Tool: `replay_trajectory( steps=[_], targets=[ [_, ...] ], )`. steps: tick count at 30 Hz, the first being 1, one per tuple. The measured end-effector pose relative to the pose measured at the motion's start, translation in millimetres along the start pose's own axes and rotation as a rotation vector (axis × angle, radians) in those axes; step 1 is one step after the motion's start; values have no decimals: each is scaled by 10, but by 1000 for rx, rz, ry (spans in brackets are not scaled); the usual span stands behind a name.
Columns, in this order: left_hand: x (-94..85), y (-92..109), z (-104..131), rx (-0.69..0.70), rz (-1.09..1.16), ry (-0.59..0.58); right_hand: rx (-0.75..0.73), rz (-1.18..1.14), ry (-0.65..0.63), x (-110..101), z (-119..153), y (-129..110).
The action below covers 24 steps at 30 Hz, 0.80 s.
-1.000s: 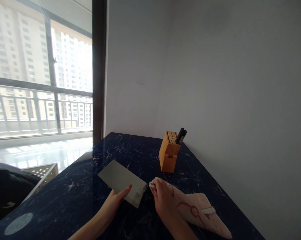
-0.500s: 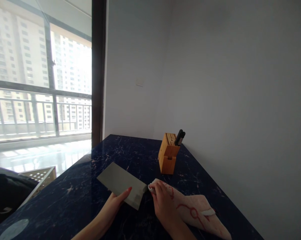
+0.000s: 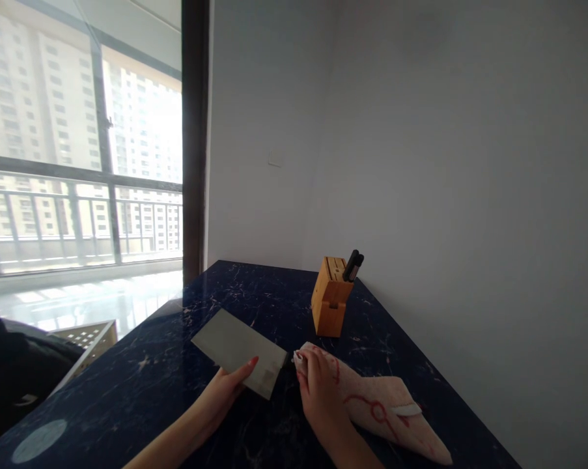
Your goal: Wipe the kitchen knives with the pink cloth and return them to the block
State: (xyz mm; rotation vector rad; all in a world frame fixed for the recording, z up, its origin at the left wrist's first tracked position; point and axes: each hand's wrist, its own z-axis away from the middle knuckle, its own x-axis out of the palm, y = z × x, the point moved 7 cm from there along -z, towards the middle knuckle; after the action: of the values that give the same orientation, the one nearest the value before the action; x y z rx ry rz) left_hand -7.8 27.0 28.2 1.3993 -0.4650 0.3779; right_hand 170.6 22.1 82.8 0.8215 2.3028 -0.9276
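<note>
A wide grey cleaver blade is tilted above the dark table, its short black end pointing right. My left hand grips the blade from below, with the thumb on its upper face. A pink towel with red lines trails to the lower right. Fingers of my right hand are closed on the towel's left end, right beside the cleaver's handle end. How much of the handle lies inside the towel or fingers cannot be made out.
A wooden knife block with black-handled tools in it stands behind the towel on the blue-black marbled table. At the left are a perforated chair and dark cloth. Walls rise behind and to the right.
The view has shifted slightly. Both hands hold the cleaver and the towel much as before, with the right fingers slightly changed at the towel's end.
</note>
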Motion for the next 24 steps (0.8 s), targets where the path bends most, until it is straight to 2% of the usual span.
replay_trajectory(
  steps=[4,10,16,24],
  targets=[
    [32,11,29,16,-10,12,3,-32,7,-41,-38,-14],
    [98,24,42,27,-11,-18,-99,-107,-47,-23,-76,-170],
    [88,5,44,27,-4,-3,-37,-100,-7,-110,-77,-75],
    [86,10,31,25,-3,0,-77,-99,-14,-70,-40,-80]
  ],
)
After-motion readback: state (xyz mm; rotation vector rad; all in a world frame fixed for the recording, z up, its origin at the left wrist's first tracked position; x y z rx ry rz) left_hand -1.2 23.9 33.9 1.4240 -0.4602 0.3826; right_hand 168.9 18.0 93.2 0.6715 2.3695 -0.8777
